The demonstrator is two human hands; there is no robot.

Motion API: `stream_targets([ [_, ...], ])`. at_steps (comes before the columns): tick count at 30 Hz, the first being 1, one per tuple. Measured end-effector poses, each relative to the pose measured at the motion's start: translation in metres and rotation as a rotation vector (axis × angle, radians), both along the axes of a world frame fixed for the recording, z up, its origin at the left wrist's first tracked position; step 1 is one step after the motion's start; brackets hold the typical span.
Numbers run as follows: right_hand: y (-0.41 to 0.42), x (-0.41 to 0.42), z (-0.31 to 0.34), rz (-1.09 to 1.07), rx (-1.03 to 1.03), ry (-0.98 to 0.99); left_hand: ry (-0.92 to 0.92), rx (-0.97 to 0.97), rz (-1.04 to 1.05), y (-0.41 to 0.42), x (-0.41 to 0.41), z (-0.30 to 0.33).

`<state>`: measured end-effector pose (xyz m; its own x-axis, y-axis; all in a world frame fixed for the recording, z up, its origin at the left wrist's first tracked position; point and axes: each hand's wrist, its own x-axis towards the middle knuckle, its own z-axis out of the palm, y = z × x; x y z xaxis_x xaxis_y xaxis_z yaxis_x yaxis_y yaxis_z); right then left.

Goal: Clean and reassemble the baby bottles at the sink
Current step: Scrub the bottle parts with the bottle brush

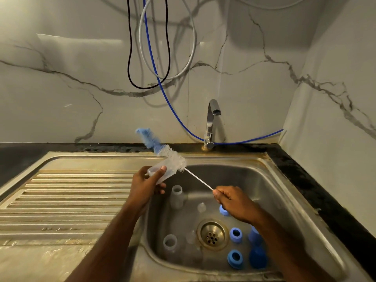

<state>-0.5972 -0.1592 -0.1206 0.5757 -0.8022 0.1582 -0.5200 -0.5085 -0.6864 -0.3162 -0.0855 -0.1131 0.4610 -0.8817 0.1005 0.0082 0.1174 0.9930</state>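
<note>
At the left of the frame I see the ribbed steel drainboard (pixel 71 192) of the sink. Just right of it, at centre, my left hand (pixel 145 185) grips a clear plastic baby bottle (pixel 160 172), tilted, its base hidden in my palm. A long bottle brush with white and blue bristles (pixel 162 149) lies behind and above it; its long axis runs from the blue tip at upper left down to my right hand (pixel 234 202), which pinches the twisted wire stem. I cannot make out whether the bristles enter the bottle. In the steel basin (pixel 274 190) at lower right lie more clear bottles (pixel 176 196) and blue screw rings (pixel 236 235), one partly hidden behind my right hand.
</note>
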Motion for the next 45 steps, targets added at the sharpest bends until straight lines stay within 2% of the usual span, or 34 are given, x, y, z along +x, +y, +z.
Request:
stream_targets([
  [2,0.006,0.014,-0.001,-0.045,-0.071,-0.053,-0.086,0.044,-0.033,-0.001,-0.013,-0.001],
  [4,0.006,0.019,0.002,-0.055,-0.119,-0.067,-0.087,0.053,-0.026,-0.002,-0.020,0.001],
  [9,-0.006,-0.009,0.004,0.013,0.086,0.014,0.226,0.067,0.147,0.001,0.001,0.013],
  [11,-0.004,-0.008,0.002,0.002,0.086,0.016,0.216,0.085,0.096,0.002,-0.001,0.014],
  [14,0.004,0.010,0.003,-0.056,-0.064,-0.028,0.127,0.108,-0.040,0.001,-0.018,0.011],
  [16,0.005,0.014,0.005,-0.071,-0.094,-0.049,0.131,0.094,-0.052,0.000,-0.019,0.010],
  [20,0.000,-0.006,0.010,-0.003,0.091,0.000,0.314,0.101,0.046,0.001,0.004,0.011],
  [22,0.001,-0.008,0.011,0.011,0.105,-0.008,0.262,0.121,0.018,0.001,0.001,0.008],
  [26,0.011,0.015,0.008,-0.047,-0.080,-0.062,0.095,0.092,-0.159,0.001,-0.026,0.006],
  [28,0.010,0.017,0.009,-0.049,-0.100,-0.071,0.154,0.097,-0.134,0.001,-0.028,0.009],
  [33,0.000,-0.005,0.011,-0.019,-0.019,-0.021,0.467,0.119,0.032,0.005,-0.003,0.016],
  [38,0.005,0.006,0.007,0.008,0.012,-0.012,0.429,0.103,-0.055,0.003,-0.016,0.018],
  [41,0.006,0.006,0.008,-0.006,0.014,-0.038,0.487,0.076,-0.142,0.004,-0.013,0.020],
  [45,0.007,0.004,0.008,0.013,0.016,-0.046,0.268,0.107,-0.151,0.006,-0.015,0.018],
])
